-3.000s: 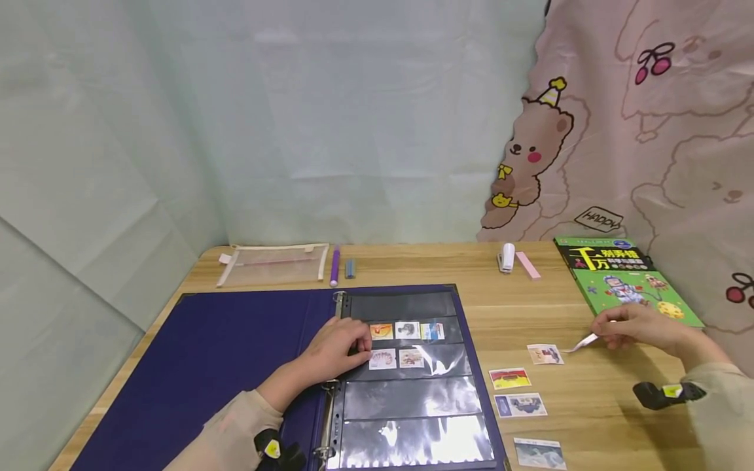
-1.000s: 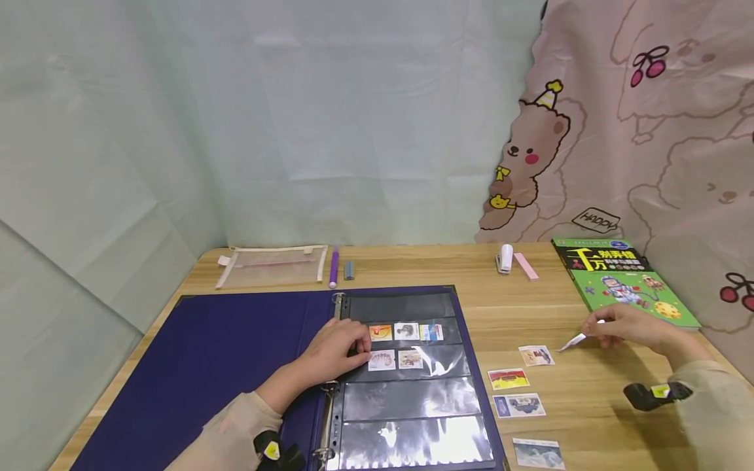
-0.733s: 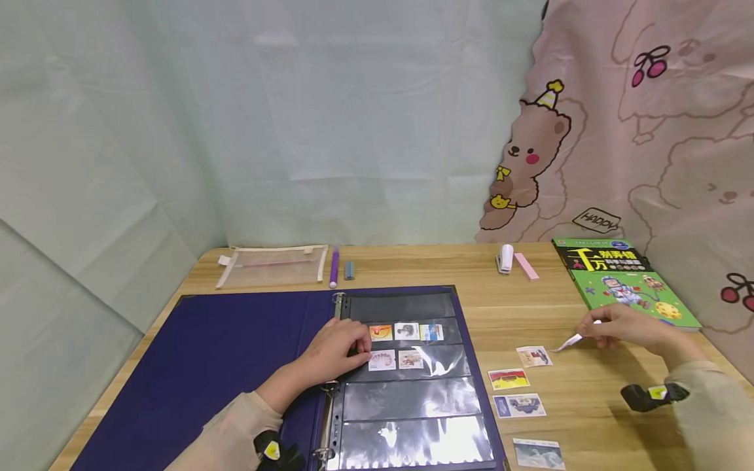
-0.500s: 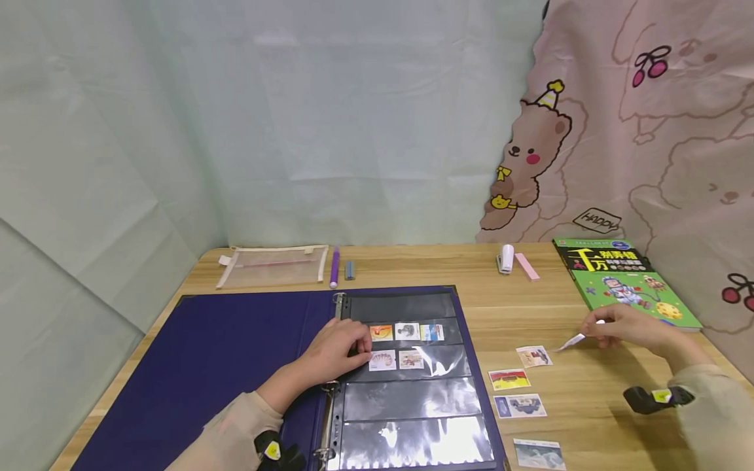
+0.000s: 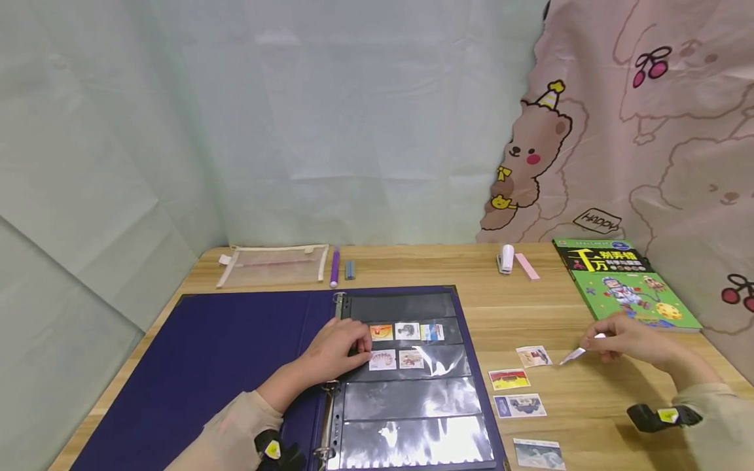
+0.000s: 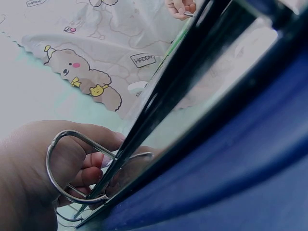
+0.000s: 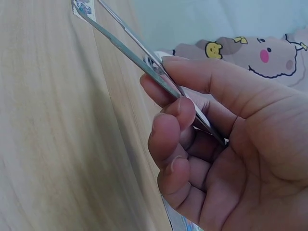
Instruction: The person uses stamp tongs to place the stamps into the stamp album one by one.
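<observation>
In the head view my left hand (image 5: 336,347) rests on the black pocket page (image 5: 406,398) of an open blue binder (image 5: 247,360), fingers loosely curled beside its rings. Two rows of stamps sit in the page's pockets, among them a pinkish stamp (image 5: 383,360) right at my thumb. My right hand (image 5: 627,340) pinches metal tweezers (image 7: 139,60); their tips stand apart in the right wrist view. Those tips are just right of a loose stamp (image 5: 534,356) on the table. Nearer me lie a red-and-yellow stamp (image 5: 509,379), a blue-and-white stamp (image 5: 520,405) and a grey stamp (image 5: 538,454).
A green book (image 5: 636,294) lies behind my right hand. Along the table's back are a mesh zip pouch (image 5: 273,267), a purple pen (image 5: 334,267), a small blue item (image 5: 350,269), a white stapler (image 5: 505,259) and a pink strip (image 5: 527,267).
The loose stamp near the tweezers has shifted left and turned slightly. My right hand moved left with it, then a little toward me, the tweezer tips coming off its edge. My left hand stayed.
</observation>
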{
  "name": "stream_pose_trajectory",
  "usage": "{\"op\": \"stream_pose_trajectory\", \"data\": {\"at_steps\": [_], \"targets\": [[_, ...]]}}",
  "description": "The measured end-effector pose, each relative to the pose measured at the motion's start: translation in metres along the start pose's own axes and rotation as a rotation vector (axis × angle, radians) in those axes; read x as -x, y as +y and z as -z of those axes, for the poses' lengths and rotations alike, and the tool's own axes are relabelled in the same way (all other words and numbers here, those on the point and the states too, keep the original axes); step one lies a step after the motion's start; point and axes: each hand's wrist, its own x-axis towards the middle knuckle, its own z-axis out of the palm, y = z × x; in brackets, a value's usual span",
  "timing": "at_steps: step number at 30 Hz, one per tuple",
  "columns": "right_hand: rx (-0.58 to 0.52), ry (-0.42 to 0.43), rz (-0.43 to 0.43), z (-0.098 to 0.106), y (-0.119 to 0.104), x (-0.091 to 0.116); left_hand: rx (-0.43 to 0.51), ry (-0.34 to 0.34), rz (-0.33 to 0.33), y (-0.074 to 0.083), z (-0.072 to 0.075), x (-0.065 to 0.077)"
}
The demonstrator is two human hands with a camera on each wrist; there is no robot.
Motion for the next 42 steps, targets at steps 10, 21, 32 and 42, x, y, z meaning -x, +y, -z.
{"op": "stream_pose_trajectory", "data": {"at_steps": [10,21,32,42], "targets": [[0.021,0.048,-0.033,-0.002,-0.001,-0.002,0.005,-0.04,0.036,-0.001,0.0,0.0],[0.08,0.189,-0.158,-0.008,-0.003,-0.011,0.001,-0.037,0.036,0.0,0.001,0.0],[0.049,0.26,-0.216,-0.019,-0.004,-0.021,-0.007,-0.036,0.034,0.0,0.0,0.0],[0.0,0.24,-0.162,-0.025,-0.005,-0.028,-0.004,-0.039,0.038,0.0,0.001,0.0]]}}
